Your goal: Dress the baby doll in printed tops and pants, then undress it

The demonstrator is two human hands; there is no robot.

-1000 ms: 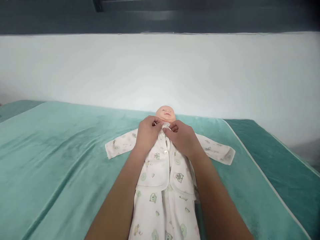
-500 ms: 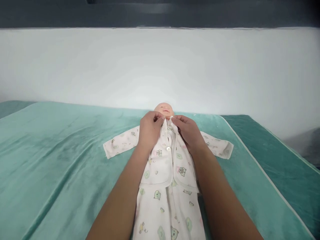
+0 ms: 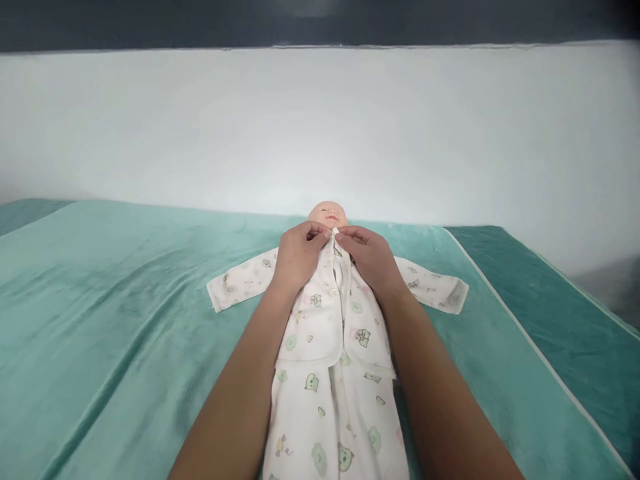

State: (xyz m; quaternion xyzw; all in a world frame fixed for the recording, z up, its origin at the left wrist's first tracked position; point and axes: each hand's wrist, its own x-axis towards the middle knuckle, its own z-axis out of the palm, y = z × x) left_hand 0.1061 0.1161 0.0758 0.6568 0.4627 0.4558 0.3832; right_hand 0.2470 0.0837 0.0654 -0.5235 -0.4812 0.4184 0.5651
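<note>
A baby doll (image 3: 327,212) lies on its back, head toward the wall, dressed in a white printed jacket (image 3: 313,333) and matching trousers (image 3: 320,427). At the neck, my left hand (image 3: 300,257) pinches one front edge of the jacket near the collar. My right hand (image 3: 369,259) pinches the opposite edge, and the two edges meet just below the doll's chin. Lower down, a small fastener (image 3: 334,292) sits at the chest, and the front panels part toward the hem. Both sleeves lie spread out to the sides. The collar fastening is hidden by my fingers.
A light green cloth (image 3: 125,287) with some wrinkles covers the bed beneath the doll. Darker green fabric (image 3: 550,307) shows past its pale edge at the right. A white wall (image 3: 320,127) rises behind, with a dark band on top.
My right hand has moved left toward my left hand, drawing the two collar edges together. Before, a gap showed between them.
</note>
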